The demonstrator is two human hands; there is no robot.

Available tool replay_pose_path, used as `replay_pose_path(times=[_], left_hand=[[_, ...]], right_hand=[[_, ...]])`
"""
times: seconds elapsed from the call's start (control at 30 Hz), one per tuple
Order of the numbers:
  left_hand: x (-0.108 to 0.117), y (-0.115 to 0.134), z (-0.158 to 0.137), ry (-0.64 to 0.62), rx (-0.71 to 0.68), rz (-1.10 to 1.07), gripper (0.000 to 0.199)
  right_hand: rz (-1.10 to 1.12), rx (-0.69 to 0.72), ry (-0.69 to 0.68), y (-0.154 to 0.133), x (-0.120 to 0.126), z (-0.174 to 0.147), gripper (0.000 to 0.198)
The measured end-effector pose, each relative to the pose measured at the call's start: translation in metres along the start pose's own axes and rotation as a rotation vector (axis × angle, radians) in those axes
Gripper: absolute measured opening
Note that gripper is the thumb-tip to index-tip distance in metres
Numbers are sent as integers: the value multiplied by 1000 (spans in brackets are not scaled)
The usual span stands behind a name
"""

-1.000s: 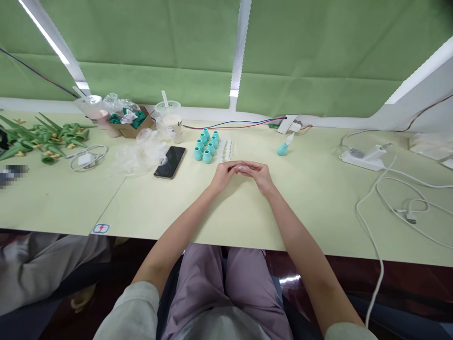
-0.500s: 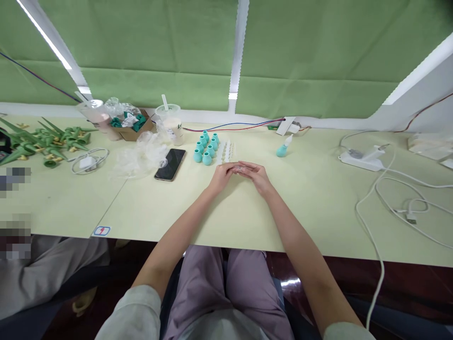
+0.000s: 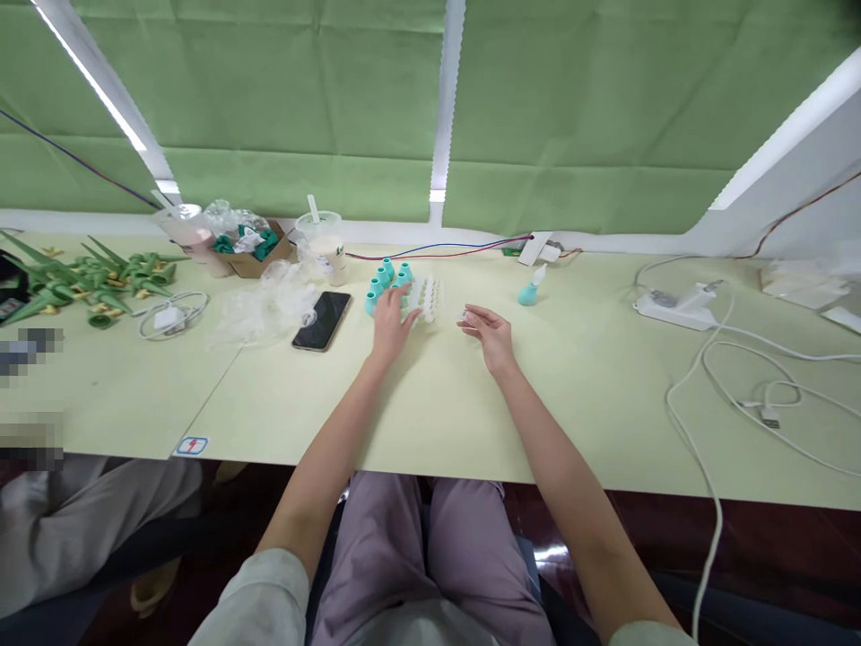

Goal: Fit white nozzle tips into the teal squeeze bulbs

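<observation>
Several small teal squeeze bulbs [image 3: 380,284] with open necks stand grouped at the table's middle. Over the near end of that group reaches my left hand [image 3: 390,325], its thumb apart from the fingers; the bulb beneath them is partly hidden. Right of the bulbs, small translucent white tips [image 3: 429,301] are lined up in rows. My right hand [image 3: 491,336] hovers nearer the right side, fingers closed on a small clear piece [image 3: 464,316] whose shape is mostly covered. Beyond it stands one teal bulb fitted with a white nozzle [image 3: 528,292], tilted slightly.
A phone [image 3: 322,321], a crumpled clear bag [image 3: 269,301] and a drink cup [image 3: 324,247] sit to the left. Further left are a small box [image 3: 259,260], a charger cable [image 3: 171,316] and green plastic parts [image 3: 100,278]. A power strip [image 3: 674,311] with white cables lies right.
My hands, together before, have parted. The left moved left onto the teal bulbs; the right stayed near its place, holding the small clear piece.
</observation>
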State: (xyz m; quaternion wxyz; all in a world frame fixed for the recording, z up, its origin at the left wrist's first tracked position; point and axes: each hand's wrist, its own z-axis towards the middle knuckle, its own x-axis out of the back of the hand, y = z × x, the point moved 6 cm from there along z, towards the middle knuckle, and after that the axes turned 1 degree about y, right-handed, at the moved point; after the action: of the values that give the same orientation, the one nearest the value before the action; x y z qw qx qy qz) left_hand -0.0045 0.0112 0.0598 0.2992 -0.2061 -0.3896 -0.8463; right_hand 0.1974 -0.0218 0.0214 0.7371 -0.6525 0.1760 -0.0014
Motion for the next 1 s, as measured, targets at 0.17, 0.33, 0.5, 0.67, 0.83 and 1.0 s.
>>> replay_pose_path(times=[0.17,0.33,0.5,0.67,0.83,1.0], left_hand=[[19,-33,2,104,170,341,43],[15,-38,-3,73,174,385,24],[19,-30,3,147,145,145,21],[6,-13,6,62,72,-419,30],[-13,9,-4,-93,67,-413,30],[-29,29,-16,-256,-47,-268,30]], right_hand=[[23,-15,66,1,11,3,34],[33,-21,36,2,9,3,33],[25,-8,-31,-2,3,0,28],[66,11,-107,-3,-5,-2,28],[82,31,-89,0,-5,0,25],[53,75,-143,0,-9,1,30]])
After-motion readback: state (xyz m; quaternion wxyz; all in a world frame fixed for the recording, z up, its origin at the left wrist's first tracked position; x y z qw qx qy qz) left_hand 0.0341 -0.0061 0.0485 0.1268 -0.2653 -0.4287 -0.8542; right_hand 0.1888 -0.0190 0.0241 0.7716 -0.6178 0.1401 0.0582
